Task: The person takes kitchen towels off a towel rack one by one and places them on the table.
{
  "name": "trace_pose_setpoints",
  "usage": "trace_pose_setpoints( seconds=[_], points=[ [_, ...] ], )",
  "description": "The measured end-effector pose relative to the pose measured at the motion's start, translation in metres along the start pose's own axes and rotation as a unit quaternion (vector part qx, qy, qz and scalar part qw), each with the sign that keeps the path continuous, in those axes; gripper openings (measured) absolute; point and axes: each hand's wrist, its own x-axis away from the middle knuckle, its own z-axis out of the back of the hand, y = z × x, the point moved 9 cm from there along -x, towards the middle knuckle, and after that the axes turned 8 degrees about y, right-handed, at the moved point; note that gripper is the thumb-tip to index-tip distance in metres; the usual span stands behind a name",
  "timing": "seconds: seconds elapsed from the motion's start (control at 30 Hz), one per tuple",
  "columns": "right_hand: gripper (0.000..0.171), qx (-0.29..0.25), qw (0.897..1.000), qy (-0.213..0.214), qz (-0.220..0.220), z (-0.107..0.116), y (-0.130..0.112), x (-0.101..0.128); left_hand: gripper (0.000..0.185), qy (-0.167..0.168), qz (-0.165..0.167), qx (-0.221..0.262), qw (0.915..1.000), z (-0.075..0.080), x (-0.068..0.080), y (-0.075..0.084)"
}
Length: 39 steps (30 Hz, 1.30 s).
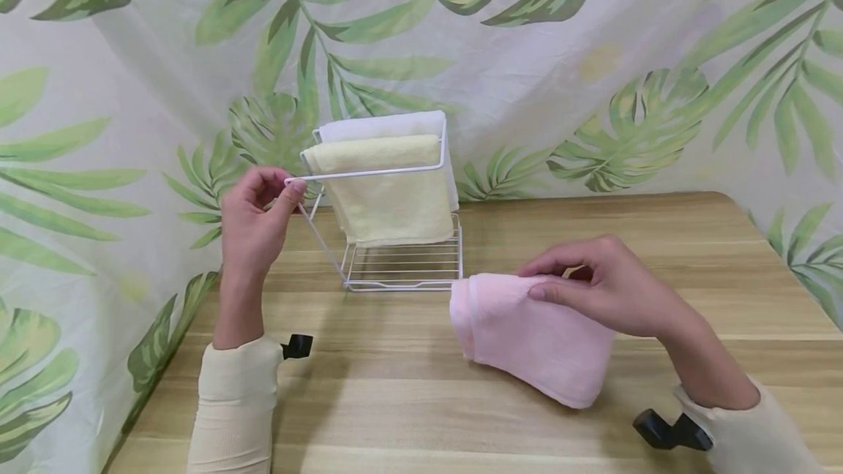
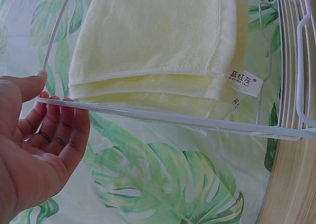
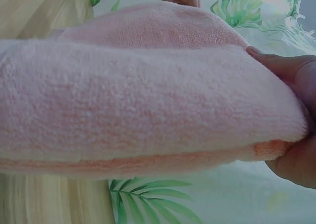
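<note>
My left hand (image 1: 253,222) pinches the near left corner of a white wire rack (image 1: 402,286), thumb on the front bar and fingers behind it. A folded yellow towel (image 1: 398,196) hangs over a bar of the rack, and a white towel (image 1: 388,125) hangs just behind it. In the left wrist view the yellow towel (image 2: 153,36) shows its layered lower edges and a small printed label (image 2: 244,83). My right hand (image 1: 606,284) grips the top edge of a folded pink towel (image 1: 540,342) between thumb and fingers, in front and to the right of the rack.
The rack stands toward the back of a wooden table (image 1: 658,240). Behind it hangs a leaf-patterned cloth (image 1: 514,79), which also runs along the left side. A black camera mount (image 1: 672,430) sits at the right wrist, another (image 1: 298,347) at the left.
</note>
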Motion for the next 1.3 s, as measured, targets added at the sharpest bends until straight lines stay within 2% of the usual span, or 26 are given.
trace_pose_setpoints(
  seconds=[0.27, 0.53, 1.03, 1.3],
  points=[
    [0.021, -0.008, 1.0, -0.018, -0.009, 0.0, 0.0, 0.004, 0.009, 0.001, 0.004, 0.003, 1.0, 0.0, 0.0, -0.001],
    [0.015, 0.025, 0.997, -0.034, -0.068, -0.003, 0.033, -0.003, 0.009, 0.0, 0.003, 0.006, 1.0, 0.0, -0.001, -0.001],
    [0.016, 0.076, 0.991, -0.025, -0.106, 0.008, 0.077, -0.023, 0.008, -0.003, -0.004, -0.007, 1.0, 0.001, -0.001, 0.003],
    [0.018, 0.1, 0.989, -0.026, -0.102, 0.007, 0.098, -0.035, 0.009, -0.003, -0.005, -0.015, 0.9999, 0.0, -0.001, 0.002]
  ],
)
